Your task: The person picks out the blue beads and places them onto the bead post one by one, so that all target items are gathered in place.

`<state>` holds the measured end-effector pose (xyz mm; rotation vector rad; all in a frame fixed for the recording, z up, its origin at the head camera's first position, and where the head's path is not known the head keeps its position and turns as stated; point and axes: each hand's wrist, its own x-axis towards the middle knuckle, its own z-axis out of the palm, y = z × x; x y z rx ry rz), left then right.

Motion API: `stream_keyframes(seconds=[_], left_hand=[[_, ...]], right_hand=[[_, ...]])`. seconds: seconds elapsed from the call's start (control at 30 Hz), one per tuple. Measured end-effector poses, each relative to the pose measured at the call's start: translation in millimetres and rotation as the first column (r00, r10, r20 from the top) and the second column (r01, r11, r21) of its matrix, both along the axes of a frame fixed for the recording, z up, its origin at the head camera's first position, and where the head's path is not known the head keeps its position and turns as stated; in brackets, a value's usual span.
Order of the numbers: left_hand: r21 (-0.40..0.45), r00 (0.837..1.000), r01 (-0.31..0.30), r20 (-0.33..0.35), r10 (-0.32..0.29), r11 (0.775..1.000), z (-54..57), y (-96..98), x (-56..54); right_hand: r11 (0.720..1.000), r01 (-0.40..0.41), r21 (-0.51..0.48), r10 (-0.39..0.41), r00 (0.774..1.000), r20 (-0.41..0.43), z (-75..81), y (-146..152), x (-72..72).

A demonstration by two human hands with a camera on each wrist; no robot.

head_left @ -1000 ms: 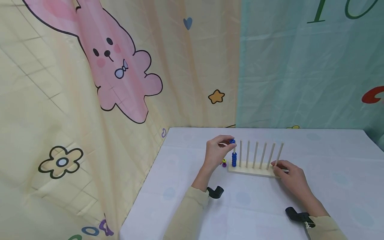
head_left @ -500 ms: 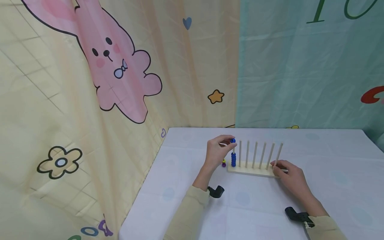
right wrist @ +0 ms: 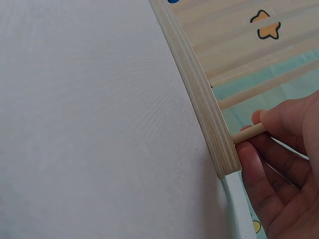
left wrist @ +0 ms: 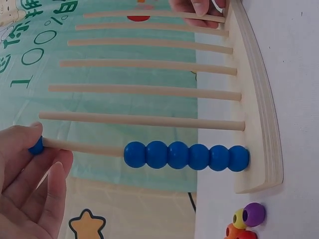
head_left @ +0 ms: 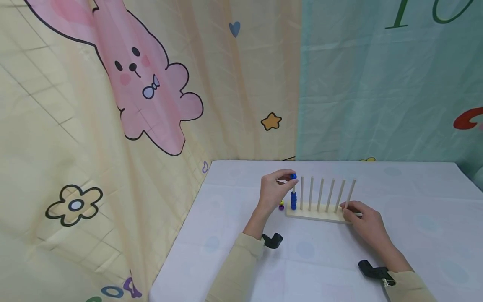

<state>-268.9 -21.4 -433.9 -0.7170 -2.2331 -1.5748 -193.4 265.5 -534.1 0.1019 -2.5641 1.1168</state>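
Observation:
My left hand (head_left: 275, 188) pinches a blue bead (left wrist: 36, 147) between thumb and fingertips at the top end of the leftmost peg. Lower on that same peg, a stack of several blue beads (left wrist: 178, 155) sits against the wooden base (head_left: 317, 214). A stretch of bare peg (left wrist: 87, 147) separates the pinched bead from the stack. At the other end of the rack, my right hand (head_left: 367, 222) grips the rightmost peg (right wrist: 249, 132) near its foot, thumb and fingers on either side. The pegs between carry no beads.
Beside the base's left end, loose beads lie on the table, among them a purple bead (left wrist: 254, 214), a yellow bead (left wrist: 239, 218) and red and orange ones. The white tablecloth (head_left: 320, 268) covers the table. A printed curtain (head_left: 241, 84) hangs behind.
My left hand has shifted very slightly right, bringing the pinched bead from just beside the peg's tip to over it. My right hand and the rack stay in place.

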Motion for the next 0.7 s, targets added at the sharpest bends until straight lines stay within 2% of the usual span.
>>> stream_keyframes(seconds=[0.2,0.53,0.7], left_hand=[[-0.033,0.999,-0.007,-0.035,0.006,0.999,-0.3,0.6,0.3],[-0.051,0.999,-0.022,-0.032,0.021,0.998,-2.5,1.8,0.4],[-0.061,0.999,-0.033,-0.011,0.033,0.998,-7.1,2.5,1.0]], right_hand=[[1.000,0.000,0.005,0.000,1.000,0.003,0.0,0.0,0.1],[1.000,0.004,-0.007,-0.004,1.000,0.017,0.1,-0.4,0.7],[1.000,-0.005,-0.025,0.005,1.000,0.013,2.9,-0.4,1.7]])
